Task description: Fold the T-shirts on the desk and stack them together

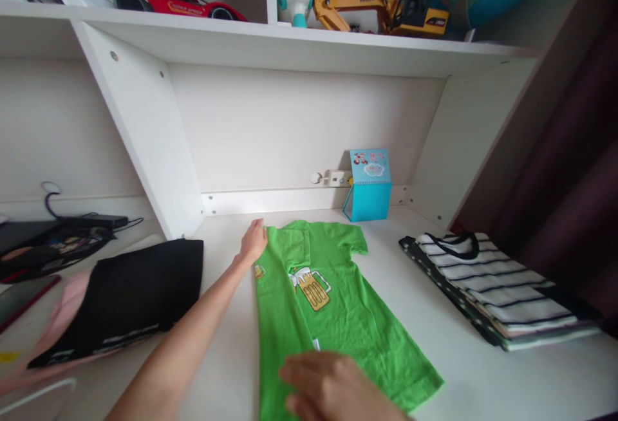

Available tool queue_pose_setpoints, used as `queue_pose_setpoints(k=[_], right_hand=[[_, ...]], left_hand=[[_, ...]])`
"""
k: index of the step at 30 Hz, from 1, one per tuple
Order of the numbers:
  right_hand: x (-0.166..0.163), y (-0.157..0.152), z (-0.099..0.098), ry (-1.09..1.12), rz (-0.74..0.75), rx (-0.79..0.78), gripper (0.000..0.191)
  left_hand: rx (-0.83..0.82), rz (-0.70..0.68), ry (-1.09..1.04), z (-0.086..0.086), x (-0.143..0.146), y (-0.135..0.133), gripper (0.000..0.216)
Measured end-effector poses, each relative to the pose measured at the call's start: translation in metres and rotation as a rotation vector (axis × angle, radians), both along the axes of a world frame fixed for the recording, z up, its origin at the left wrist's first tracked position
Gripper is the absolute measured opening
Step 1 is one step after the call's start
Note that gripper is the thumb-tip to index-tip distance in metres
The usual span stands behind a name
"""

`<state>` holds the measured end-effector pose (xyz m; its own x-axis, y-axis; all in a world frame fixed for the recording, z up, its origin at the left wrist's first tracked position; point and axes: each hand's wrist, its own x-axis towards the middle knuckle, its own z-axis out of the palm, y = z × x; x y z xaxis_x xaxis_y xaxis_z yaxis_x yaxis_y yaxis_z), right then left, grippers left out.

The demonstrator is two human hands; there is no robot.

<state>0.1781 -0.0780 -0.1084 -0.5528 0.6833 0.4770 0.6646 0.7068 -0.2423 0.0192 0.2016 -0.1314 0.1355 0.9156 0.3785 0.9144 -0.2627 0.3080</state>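
Observation:
A green T-shirt [357,305] with a beer-mug print lies on the white desk. Its left side is folded inward over the front, with the sleeve laid across near the top. My left hand [253,241] is closed on the folded edge at the top left corner of the shirt. Over the lower part of the shirt is my right hand [335,382], slightly blurred, fingers pointing left and the thumb apart from them. Nothing shows between those fingers. Part of the bottom hem is hidden behind this hand.
Folded striped clothes [502,286] are stacked at the right. Black and pink garments [140,292] lie at the left, near cables and a dark bag. A blue desk calendar [371,199] stands at the back by a power socket [338,178]. Toys occupy the shelf [309,51] above.

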Motion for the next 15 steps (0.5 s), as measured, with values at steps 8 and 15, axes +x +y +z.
queue_pose_setpoints(k=[8,15], right_hand=[[0.029,0.184,0.025,0.000,-0.694,-0.392,0.026],[0.005,0.210,-0.026,0.146,-0.829,-0.274,0.033]], left_hand=[[-0.223,-0.083,0.133,-0.029,0.000,-0.022,0.055],[-0.232,-0.061,0.151,-0.023,0.001,-0.023,0.053]])
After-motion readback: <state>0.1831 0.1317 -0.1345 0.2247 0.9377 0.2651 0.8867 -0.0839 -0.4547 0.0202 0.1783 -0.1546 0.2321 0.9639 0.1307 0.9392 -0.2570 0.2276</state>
